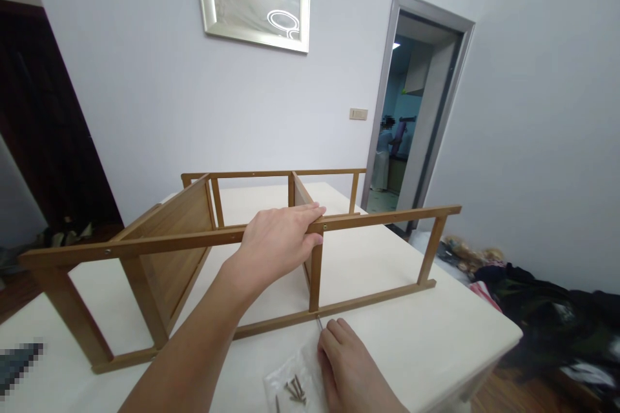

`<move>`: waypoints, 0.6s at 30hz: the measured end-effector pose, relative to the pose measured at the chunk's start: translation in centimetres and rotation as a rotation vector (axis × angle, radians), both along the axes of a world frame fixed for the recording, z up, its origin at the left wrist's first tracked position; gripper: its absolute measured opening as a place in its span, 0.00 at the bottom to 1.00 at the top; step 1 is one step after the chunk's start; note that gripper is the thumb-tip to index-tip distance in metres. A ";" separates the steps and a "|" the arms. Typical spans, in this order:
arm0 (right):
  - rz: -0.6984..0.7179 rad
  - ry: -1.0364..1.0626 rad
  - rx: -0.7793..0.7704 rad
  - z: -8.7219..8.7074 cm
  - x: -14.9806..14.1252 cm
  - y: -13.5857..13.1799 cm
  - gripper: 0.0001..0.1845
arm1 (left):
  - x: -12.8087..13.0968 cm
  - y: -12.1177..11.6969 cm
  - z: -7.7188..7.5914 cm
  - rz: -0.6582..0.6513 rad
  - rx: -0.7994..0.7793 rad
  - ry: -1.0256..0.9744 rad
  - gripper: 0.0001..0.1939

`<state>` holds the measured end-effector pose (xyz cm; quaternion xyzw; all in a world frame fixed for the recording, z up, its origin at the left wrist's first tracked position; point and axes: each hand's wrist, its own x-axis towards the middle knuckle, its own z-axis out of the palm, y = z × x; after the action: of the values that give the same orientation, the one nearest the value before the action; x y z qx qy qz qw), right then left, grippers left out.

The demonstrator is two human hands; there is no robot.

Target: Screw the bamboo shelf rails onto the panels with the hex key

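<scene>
Across the table (477,306), a wooden rack (392,216) is lying on its side, stretching from near the left corner towards the right edge, and it looks pretty far along. The near and far frames are both in place, with a wide board (181,222) and a narrower one standing on edge between them. Small round spots in the top rail look like fasteners already in, at least one of them right by the middle post (315,274).

What's left seems to be fastening: several loose screws (295,390) are lying on or in a clear bag (274,374) by the near edge. No way to count how many joints are done, though.

The left hand (276,242) is wrapped over the top rail beside that middle post, fingers over the top, thumb in front. Lower down, the right hand (351,361) is closed round a thin metal rod (320,321), its tip at the bottom rail under the same post. Could be a key, a driver or a screw; the fingers cover most of it.

The left forearm blocks part of the bottom rail, the bag gets cut off by the view, and the dark thing (17,364) at far left is too pixelated to name.
</scene>
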<state>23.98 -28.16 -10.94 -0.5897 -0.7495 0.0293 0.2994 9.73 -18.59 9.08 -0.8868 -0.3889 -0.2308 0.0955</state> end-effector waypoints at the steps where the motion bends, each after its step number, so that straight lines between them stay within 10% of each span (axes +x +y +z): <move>1: 0.000 0.018 -0.023 0.3 0.0 0.0 0.12 | 0.0 0.0 0.0 -0.004 -0.003 -0.001 0.21; 18: -0.131 -0.157 0.250 -2.5 -0.2 0.2 0.11 | 0.1 0.0 0.1 -0.010 -0.028 -0.012 0.22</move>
<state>23.78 -28.01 -13.46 -0.5960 -0.7283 -0.1298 0.3122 9.80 -18.61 9.14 -0.8886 -0.3881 -0.2311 0.0797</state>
